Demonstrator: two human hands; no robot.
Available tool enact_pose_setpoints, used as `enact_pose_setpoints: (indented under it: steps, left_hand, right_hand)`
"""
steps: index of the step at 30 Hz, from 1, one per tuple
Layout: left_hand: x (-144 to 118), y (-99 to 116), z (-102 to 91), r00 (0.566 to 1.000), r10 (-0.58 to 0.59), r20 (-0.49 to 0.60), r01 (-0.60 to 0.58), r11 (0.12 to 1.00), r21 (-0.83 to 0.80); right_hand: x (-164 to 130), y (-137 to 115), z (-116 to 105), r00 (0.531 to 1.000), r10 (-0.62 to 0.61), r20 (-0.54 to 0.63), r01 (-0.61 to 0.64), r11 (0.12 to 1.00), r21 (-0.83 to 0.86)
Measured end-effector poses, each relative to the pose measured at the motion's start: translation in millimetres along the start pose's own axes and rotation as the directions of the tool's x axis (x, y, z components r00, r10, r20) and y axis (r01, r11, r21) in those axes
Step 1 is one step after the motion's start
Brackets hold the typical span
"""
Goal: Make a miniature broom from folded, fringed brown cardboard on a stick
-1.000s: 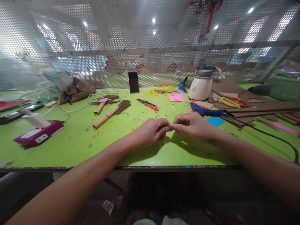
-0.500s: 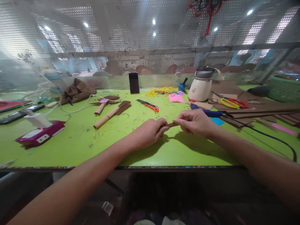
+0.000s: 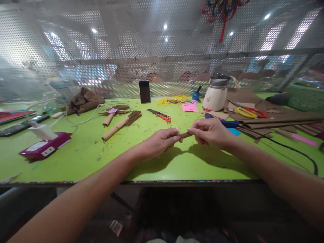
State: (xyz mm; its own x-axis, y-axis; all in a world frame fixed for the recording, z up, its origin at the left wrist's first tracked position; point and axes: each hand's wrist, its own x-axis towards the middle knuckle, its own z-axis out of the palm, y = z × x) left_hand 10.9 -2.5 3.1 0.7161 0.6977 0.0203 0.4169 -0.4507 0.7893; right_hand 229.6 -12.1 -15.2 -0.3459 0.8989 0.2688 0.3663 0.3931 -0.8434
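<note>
Between my two hands, just above the green table (image 3: 152, 168), is a narrow strip of brown paper (image 3: 186, 135). My left hand (image 3: 162, 141) is closed on its left end, thumb on top. The fingertips of my right hand (image 3: 209, 132) pinch its right end. Beyond my hands lies an orange box cutter (image 3: 162, 115). To the left are two brown paper rolls with fringed ends, one (image 3: 115, 131) nearer me and one (image 3: 108, 118) with a pink piece on it. A blue-handled tool (image 3: 229, 123) with a black cord rests behind my right hand.
A phone (image 3: 144, 91) stands upright at the back. At the right are a cream jug (image 3: 215, 96), scissors (image 3: 253, 112), brown paper sheets (image 3: 280, 118) and a green basket (image 3: 306, 98). At the left is a purple power strip (image 3: 45, 148) with a white charger and cable.
The fingers of my left hand have shifted and loosened a little, so more of the brown strip shows. My right hand keeps its pinch. The view has tilted slightly.
</note>
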Motion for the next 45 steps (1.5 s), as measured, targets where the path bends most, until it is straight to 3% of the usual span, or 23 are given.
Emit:
enact_pose_setpoints:
  steps: [15, 22, 26, 32, 37, 39, 43, 45]
  left_hand:
    - [-5, -6, -1.6, 0.963, -0.105, 0.249, 0.175, 0.945, -0.277]
    - [-4, -8, -15.0, 0.982, -0.095, 0.16, 0.136, 0.954, -0.268]
    - [-4, -9, -18.3, 0.989, -0.101, 0.107, 0.126, 0.958, -0.257]
    - [-3, -15, -14.9, 0.978, -0.089, 0.187, 0.168, 0.868, -0.467]
    - [-4, -17, -13.7, 0.978, -0.037, 0.205, 0.158, 0.775, -0.612]
    - [-3, -17, -13.0, 0.969, -0.01, 0.246, 0.172, 0.745, -0.644]
    - [-3, -19, -8.7, 0.937, 0.062, 0.343, 0.208, 0.69, -0.693]
    - [-3, -19, -5.4, 0.92, 0.091, 0.382, 0.229, 0.668, -0.709]
  right_hand:
    - [2, -1, -13, 0.977, 0.039, 0.21, -0.039, 0.999, -0.004]
    - [6, 5, -22, 0.997, 0.022, 0.069, -0.027, 0.997, 0.071]
    - [7, 8, -22, 0.999, 0.025, 0.046, -0.031, 0.992, 0.124]
    - [8, 11, -22, 0.999, 0.043, 0.001, -0.042, 0.975, 0.218]
    - [11, 11, -21, 0.995, 0.02, -0.098, 0.028, 0.883, 0.468]
    - [10, 9, -18, 0.999, -0.026, -0.03, 0.038, 0.87, 0.492]
    - [1, -3, -8, 0.971, -0.096, 0.218, -0.006, 0.905, 0.426]
    - [-3, -9, -4, 0.961, -0.119, 0.25, 0.013, 0.921, 0.389]
